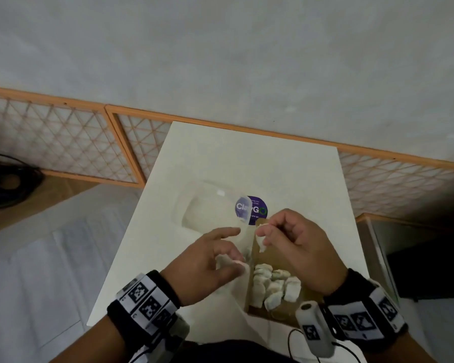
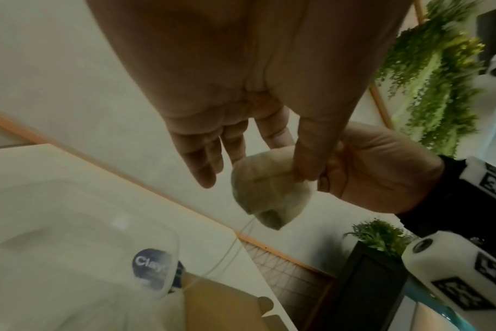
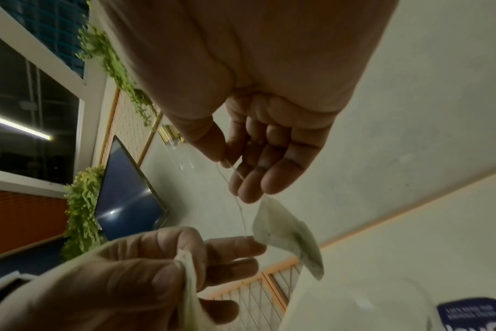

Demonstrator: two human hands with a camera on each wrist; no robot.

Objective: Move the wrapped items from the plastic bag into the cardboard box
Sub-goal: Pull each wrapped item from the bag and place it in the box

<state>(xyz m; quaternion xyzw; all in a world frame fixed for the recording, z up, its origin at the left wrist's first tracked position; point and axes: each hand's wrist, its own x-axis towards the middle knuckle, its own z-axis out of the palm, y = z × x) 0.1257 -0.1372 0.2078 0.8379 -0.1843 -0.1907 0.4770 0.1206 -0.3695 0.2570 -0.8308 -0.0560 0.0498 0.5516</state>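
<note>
A clear plastic bag (image 1: 207, 208) with a purple sticker (image 1: 252, 209) lies on the white table (image 1: 247, 166). Just to its right stands an open cardboard box (image 1: 307, 293) with several white wrapped items (image 1: 273, 286) packed inside. My left hand (image 1: 236, 258) pinches one wrapped item (image 1: 240, 267) between thumb and fingers beside the box's left wall; the same item (image 2: 269, 190) shows in the left wrist view. My right hand (image 1: 265, 235) hovers over the box's far end and pinches another wrapped item (image 1: 261, 243) that dangles from its fingertips (image 3: 249, 194), with a thin thread (image 3: 241, 212) trailing.
An orange-framed lattice fence (image 1: 63, 142) runs behind the table. Black cables (image 1: 8, 179) lie on the floor at far left. A dark cabinet (image 1: 430, 271) stands right of the table. Green plants (image 2: 439, 78) hang on the wall. The far half of the table carries nothing.
</note>
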